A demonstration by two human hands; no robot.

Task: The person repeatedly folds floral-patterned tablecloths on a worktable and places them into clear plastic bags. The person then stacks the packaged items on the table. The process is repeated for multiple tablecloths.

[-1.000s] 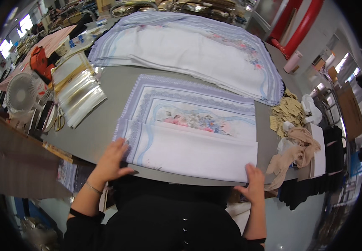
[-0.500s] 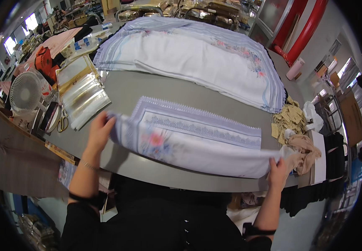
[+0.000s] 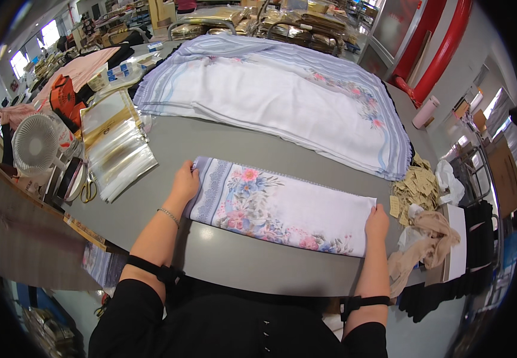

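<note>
A folded floral cloth [image 3: 294,206], white with pink and blue flowers and a lavender lace-patterned border, lies as a long rectangle on the grey table [image 3: 240,268]. My left hand [image 3: 185,180] grips its upper left corner beside the border. At the right end, my right hand [image 3: 376,224] has its fingers closed on the cloth's edge. Farther back, a big pile of matching cloths [image 3: 270,89] spreads across the table, white in the middle with lavender striped edges.
Clear plastic bags [image 3: 118,149] lie to the left, near scissors [image 3: 89,188] and a white fan [image 3: 35,143]. On the right are a heap of beige tags [image 3: 416,188] and a crumpled tan cloth [image 3: 431,238]. A red pipe [image 3: 443,53] stands beyond the far right.
The cloth's near part has been folded over away from me, covering the lace-edged layer and showing more flowers. My left hand moved right and slightly inward; my right hand shifted slightly left and away.
</note>
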